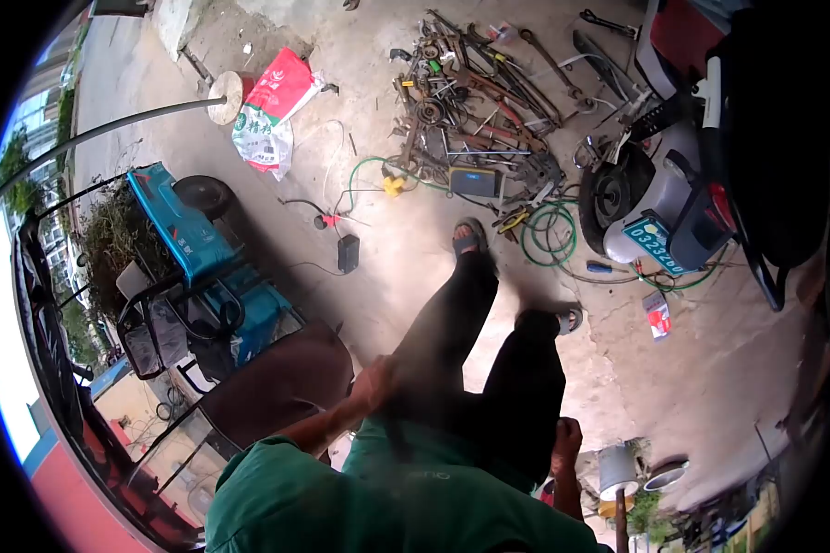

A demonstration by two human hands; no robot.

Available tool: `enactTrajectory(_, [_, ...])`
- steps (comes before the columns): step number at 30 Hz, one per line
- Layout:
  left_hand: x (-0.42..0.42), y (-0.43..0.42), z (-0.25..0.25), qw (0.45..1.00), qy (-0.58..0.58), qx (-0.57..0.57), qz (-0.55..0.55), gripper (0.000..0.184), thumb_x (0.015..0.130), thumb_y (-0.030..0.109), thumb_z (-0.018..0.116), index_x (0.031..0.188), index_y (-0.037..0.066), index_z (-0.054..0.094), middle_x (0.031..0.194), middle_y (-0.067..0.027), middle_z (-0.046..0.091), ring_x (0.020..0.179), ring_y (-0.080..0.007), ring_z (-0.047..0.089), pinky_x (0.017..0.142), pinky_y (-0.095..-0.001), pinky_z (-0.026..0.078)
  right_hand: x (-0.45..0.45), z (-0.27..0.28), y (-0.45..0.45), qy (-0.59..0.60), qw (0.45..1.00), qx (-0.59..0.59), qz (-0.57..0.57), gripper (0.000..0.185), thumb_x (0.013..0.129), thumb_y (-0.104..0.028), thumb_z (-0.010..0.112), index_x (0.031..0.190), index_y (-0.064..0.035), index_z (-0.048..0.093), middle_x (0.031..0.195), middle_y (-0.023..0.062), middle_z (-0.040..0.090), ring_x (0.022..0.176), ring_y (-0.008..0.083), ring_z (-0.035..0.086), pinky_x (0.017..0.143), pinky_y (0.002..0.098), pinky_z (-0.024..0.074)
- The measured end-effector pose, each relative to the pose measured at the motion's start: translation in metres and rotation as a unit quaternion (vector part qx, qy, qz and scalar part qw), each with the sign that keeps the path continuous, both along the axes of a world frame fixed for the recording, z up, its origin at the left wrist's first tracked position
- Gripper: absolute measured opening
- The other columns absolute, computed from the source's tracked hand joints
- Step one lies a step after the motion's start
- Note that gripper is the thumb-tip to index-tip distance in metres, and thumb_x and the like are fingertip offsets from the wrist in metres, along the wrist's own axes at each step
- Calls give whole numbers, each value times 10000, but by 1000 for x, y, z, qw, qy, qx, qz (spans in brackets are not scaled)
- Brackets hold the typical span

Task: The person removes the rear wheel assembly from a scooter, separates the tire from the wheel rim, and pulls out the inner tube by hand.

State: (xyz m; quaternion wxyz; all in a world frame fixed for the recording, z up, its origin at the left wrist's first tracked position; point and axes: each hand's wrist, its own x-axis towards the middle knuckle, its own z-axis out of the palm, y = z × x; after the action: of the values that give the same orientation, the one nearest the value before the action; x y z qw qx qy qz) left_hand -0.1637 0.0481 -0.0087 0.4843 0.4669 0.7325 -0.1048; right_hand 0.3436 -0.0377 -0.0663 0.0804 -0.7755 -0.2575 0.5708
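Observation:
My left hand (373, 382) is at the side of my left thigh, close to the dark trousers (526, 378); its fingers are blurred and partly hidden. Beside the right hip is my right hand (567, 442), its fingers curled in and nothing visible in them. On the concrete beyond my sandalled feet (468, 238) lies a large heap of wrenches and other metal tools (475, 92). A dark box with a yellow edge (475, 182) sits at the heap's near side, with a coiled green hose (549, 235) to its right.
A blue three-wheeled vehicle (183, 226) stands at left. At right is a scooter with a green plate (655, 244). A red and white sack (277, 101), a black adapter (348, 253), a screwdriver (598, 266) and a metal bucket (617, 470) are on the ground.

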Motion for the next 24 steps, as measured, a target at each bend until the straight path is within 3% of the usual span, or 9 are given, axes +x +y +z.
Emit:
enactTrajectory(3, [-16, 30, 14, 999, 11, -53, 6, 315, 970, 282, 639, 1169, 39, 662, 1144, -200, 684, 1066, -401, 661, 917, -462, 536, -54, 69, 49, 199, 975, -79, -65, 130, 962, -136, 684, 1033, -27, 671, 860, -14, 624, 812, 79, 551, 746, 249, 455])
enactTrajectory(5, [-28, 50, 16, 996, 7, -90, 6, 295, 971, 271, 645, 1130, 25, 682, 1094, -195, 706, 1024, -378, 685, 892, -433, 542, -76, 106, 77, 259, 954, -145, 44, 166, 942, -153, 717, 1051, -31, 688, 877, 0, 650, 827, 82, 571, 741, 258, 465])
enactTrajectory(7, [-41, 53, 22, 993, 7, -118, 29, 260, 964, 243, 657, 1094, 19, 691, 1027, -194, 713, 961, -361, 702, 842, -412, 548, -84, 100, 41, 342, 928, -129, 72, 199, 921, -166, 745, 1069, -36, 714, 907, 29, 688, 849, 101, 612, 751, 273, 489])
enactTrajectory(8, [-44, 55, 29, 994, -23, -100, 36, 241, 974, 237, 651, 1087, 28, 690, 1020, -190, 713, 941, -347, 701, 829, -411, 547, -91, 97, 39, 344, 928, -65, 125, 209, 912, -168, 753, 1069, -32, 728, 930, 56, 709, 863, 127, 642, 769, 294, 509])
enactTrajectory(10, [-49, 66, 55, 993, -82, -75, 40, 203, 995, 226, 637, 1075, 46, 688, 1005, -182, 714, 900, -320, 697, 804, -409, 544, -98, 86, 37, 345, 930, -56, 112, 200, 912, -160, 749, 1063, -30, 733, 941, 71, 721, 894, 140, 660, 788, 303, 520])
enactTrajectory(13, [-29, 116, 110, 963, -227, -145, -25, 163, 960, 123, 644, 1067, 14, 700, 962, -160, 717, 888, -316, 706, 776, -351, 549, -100, 66, 7, 357, 925, -70, 110, 216, 985, -186, 699, 1139, -35, 684, 1000, 76, 717, 937, 153, 673, 833, 312, 545])
enactTrajectory(16, [-1, 145, 127, 879, -326, -303, -170, 192, 970, 164, 628, 1066, 18, 706, 994, -171, 726, 927, -324, 706, 812, -385, 545, -110, 59, -10, 396, 916, -52, 30, 239, 990, -217, 700, 1146, -38, 680, 985, 78, 719, 912, 157, 682, 823, 304, 553])
enactTrajectory(20, [-1, 178, 57, 773, -295, -424, -369, 233, 967, 223, 629, 1065, 26, 706, 1011, -187, 723, 959, -345, 702, 844, -425, 541, -153, 52, 32, 432, 882, -189, 6, 223, 988, -219, 707, 1100, -26, 693, 979, 82, 730, 899, 171, 701, 819, 314, 570])
enactTrajectory(24, [36, 249, -65, 607, -306, -443, -585, 320, 951, 316, 636, 1115, 46, 691, 1097, -179, 716, 1032, -384, 679, 895, -468, 535, -213, -4, 97, 467, 824, -320, -21, 217, 987, -221, 714, 1054, -15, 705, 973, 86, 740, 886, 185, 720, 814, 324, 587])
